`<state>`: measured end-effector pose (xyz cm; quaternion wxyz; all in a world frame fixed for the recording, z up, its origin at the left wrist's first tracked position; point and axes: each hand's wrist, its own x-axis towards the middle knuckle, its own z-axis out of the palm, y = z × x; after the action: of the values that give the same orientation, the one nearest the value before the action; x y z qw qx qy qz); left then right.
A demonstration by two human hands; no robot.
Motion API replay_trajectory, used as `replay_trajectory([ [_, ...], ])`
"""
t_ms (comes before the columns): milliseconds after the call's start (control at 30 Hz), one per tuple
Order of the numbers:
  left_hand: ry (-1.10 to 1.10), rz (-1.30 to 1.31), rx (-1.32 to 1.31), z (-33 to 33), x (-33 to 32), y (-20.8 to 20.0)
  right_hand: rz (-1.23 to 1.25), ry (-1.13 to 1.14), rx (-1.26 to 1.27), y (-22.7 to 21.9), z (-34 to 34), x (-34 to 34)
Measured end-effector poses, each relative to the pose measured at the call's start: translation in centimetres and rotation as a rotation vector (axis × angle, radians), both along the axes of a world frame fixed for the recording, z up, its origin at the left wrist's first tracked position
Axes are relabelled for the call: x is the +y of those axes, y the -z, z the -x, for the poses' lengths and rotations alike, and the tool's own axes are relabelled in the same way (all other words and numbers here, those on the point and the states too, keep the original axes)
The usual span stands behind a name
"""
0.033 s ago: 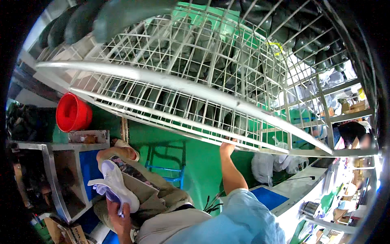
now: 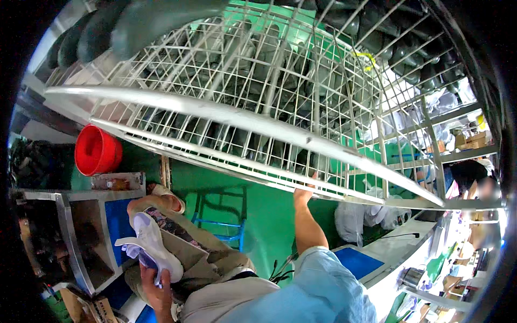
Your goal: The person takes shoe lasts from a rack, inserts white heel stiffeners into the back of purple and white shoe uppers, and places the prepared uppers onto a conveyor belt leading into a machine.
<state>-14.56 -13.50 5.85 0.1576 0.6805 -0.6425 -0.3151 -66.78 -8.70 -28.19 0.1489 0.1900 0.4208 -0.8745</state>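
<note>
My left hand [image 2: 155, 282] is closed round the heel end of a white shoe [image 2: 152, 242], which it holds tilted beside my leg. The shoe's pale tongue or flap sticks out to the left. Out in front, my right hand [image 2: 304, 192] grips the lower edge bar of a large metal wire rack [image 2: 226, 114]. Some of its fingers are hidden behind the bar. Inside the rack's shelves sit several dark grey foot-shaped forms [image 2: 269, 46]. More big dark forms [image 2: 137, 29] line the top, close to me.
A red bucket [image 2: 98, 153] stands at the left, near a metal-framed bench [image 2: 81, 215]. A blue stool frame [image 2: 218, 222] is on the green floor below the rack. Clear plastic bags [image 2: 350, 223] and a long workbench [image 2: 401, 253] lie at the right. Another person [image 2: 467, 175] is at far right.
The rack sits very slightly further left in view, and my right hand's fingers show a little more above its bar. My left hand still holds the shoe.
</note>
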Motion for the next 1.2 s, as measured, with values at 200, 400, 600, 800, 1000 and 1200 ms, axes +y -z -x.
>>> replay_trajectory([
  [200,-0.029,0.023,-0.023,0.4,0.1,0.5,-0.01,-0.007,-0.094,0.1,6.4,-2.5],
  [400,0.038,0.163,-0.134,-1.2,0.8,2.1,-0.053,-0.029,-0.12,0.5,7.8,-1.5],
  [600,0.042,0.131,-0.1,-1.2,0.4,2.0,-0.098,-0.077,-0.129,-0.2,8.5,-0.9],
  [800,0.056,0.152,0.032,1.7,-1.0,-0.1,-0.147,-0.126,-0.128,0.2,6.5,-1.9],
  [1000,-0.036,0.026,0.119,1.0,-0.2,0.3,-0.179,-0.164,-0.119,0.5,6.0,-1.8],
  [1200,-0.101,0.094,0.074,-1.9,1.8,3.7,-0.192,-0.192,-0.143,0.5,6.0,-2.0],
])
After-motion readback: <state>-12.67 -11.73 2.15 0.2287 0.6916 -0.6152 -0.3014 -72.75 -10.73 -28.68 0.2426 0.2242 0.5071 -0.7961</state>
